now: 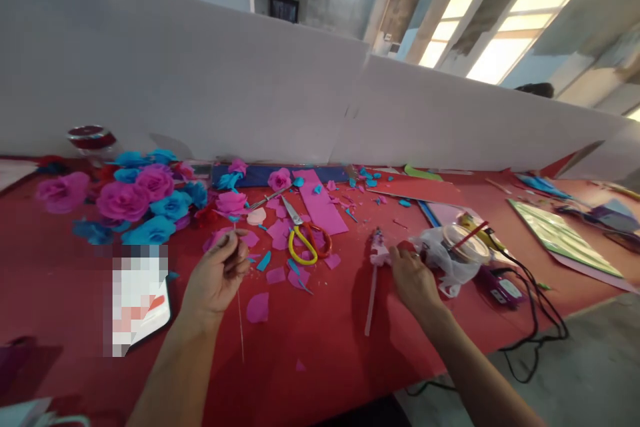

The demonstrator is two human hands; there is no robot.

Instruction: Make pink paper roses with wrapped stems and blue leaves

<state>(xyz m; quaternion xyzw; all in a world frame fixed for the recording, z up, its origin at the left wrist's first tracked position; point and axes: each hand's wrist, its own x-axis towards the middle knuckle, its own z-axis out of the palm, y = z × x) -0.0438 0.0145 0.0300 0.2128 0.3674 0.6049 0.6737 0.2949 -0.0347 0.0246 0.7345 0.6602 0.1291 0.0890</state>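
My left hand is closed in a pinch on a thin wire stem that runs down toward the table's front edge. My right hand rests on the red table, fingers curled round the body of a glue gun, whose glue stick pokes back toward me. Pink petal cut-outs lie between my hands. Yellow-and-orange scissors lie just beyond them.
Finished pink and blue paper roses are heaped at the left. A pixelated phone lies near my left arm. A cup in a plastic bag, a black cable and paper sheets sit to the right. A grey partition backs the table.
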